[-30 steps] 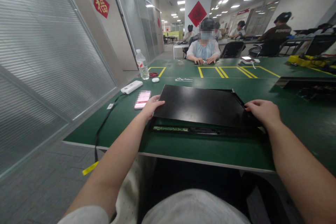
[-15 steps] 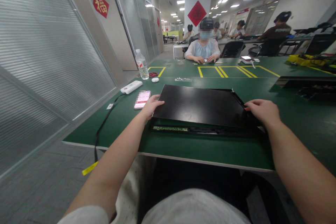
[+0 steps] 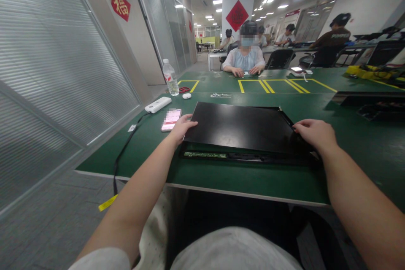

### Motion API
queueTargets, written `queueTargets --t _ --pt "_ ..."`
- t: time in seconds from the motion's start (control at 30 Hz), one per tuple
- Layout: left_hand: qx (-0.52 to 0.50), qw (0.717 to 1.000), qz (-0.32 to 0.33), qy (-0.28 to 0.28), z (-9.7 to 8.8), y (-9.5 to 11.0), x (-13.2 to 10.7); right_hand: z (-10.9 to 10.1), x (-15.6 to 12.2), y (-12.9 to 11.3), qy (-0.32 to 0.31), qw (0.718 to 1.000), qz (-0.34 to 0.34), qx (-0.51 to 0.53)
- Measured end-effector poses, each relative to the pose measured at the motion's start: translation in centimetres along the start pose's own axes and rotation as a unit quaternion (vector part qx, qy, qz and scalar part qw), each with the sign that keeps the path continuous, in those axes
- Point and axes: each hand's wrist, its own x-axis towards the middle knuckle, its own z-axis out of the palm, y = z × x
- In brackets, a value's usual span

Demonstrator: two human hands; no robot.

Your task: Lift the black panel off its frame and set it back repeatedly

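Note:
A flat black display panel (image 3: 237, 126) lies slightly askew over a dark frame (image 3: 262, 158) on the green table. Along the near side of the frame a narrow green circuit board (image 3: 205, 155) shows. My left hand (image 3: 184, 127) grips the panel's left edge, thumb on top and the other fingers mostly hidden beyond the edge. At the right side, my right hand (image 3: 314, 133) pinches the edge where panel and frame meet. Its fingertips are partly hidden, so I cannot tell whether it holds the panel alone or the frame too.
Left of the panel are a phone (image 3: 171, 119), a white power bank (image 3: 158, 104) with a black strap, a small white case (image 3: 187, 96), red-handled scissors (image 3: 184, 90) and a water bottle (image 3: 171, 78). Dark panels (image 3: 368, 99) lie at right. A person (image 3: 244, 57) sits opposite.
Panel and both hands stay almost exactly where they were. Across the table, the other person's hands have shifted slightly.

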Motion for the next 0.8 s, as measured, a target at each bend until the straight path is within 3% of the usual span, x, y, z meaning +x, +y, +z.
queueTargets --t 0.27,0.8 --pt "0.001 1.000 0.004 -0.004 -0.22 -0.05 0.03 -0.02 -0.30 -0.33 0.006 0.999 -0.012 -0.042" --pt "-0.001 1.000 0.005 -0.002 -0.29 -0.15 0.21 0.36 -0.18 -0.01 0.033 0.999 0.007 -0.013"
